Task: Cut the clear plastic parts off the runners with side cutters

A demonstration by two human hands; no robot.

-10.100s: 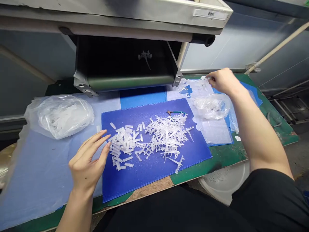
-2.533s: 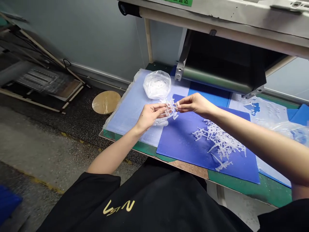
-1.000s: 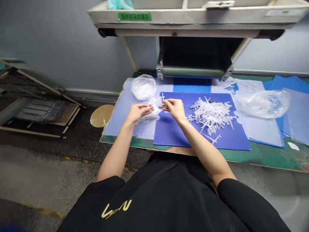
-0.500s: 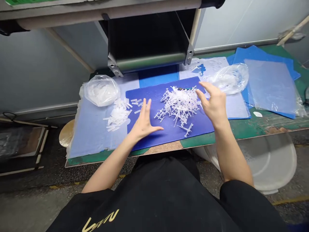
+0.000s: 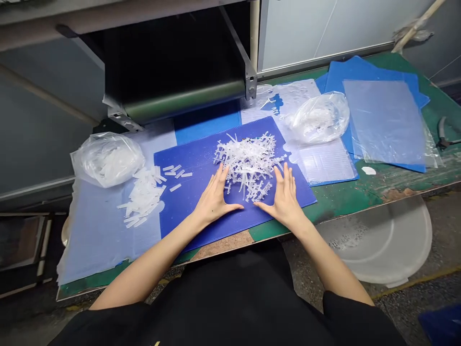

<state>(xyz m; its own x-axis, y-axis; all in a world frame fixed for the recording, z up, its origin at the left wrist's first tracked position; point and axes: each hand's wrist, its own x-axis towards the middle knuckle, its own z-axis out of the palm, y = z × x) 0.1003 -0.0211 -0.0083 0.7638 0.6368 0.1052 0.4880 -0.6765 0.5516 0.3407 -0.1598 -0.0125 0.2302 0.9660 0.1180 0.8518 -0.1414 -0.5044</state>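
A heap of white branched plastic pieces [image 5: 248,156] lies on a dark blue sheet [image 5: 201,221]. My left hand [image 5: 213,197] rests at the heap's near left side, fingers stretched and thumb pointing inward. Opposite it, at the near right side, my right hand [image 5: 285,198] is spread the same way, its fingertips by the outer pieces. Both hands are open and grip nothing. To the left lies a pile of flat white strips [image 5: 144,194], with a few loose strips [image 5: 175,187] on the blue sheet.
A clear bag of white pieces [image 5: 111,161] stands at left, another clear bag [image 5: 320,117] at right. A roller conveyor [image 5: 187,101] overhangs the back edge. Clear film [image 5: 385,120] and pliers [image 5: 444,134] lie at right. Below the bench is a white tub [image 5: 392,240].
My right hand has come down and inward to the heap's near right side. My left hand has moved close to its left side. The loose branched pieces are gathered closer in. The view has shifted.
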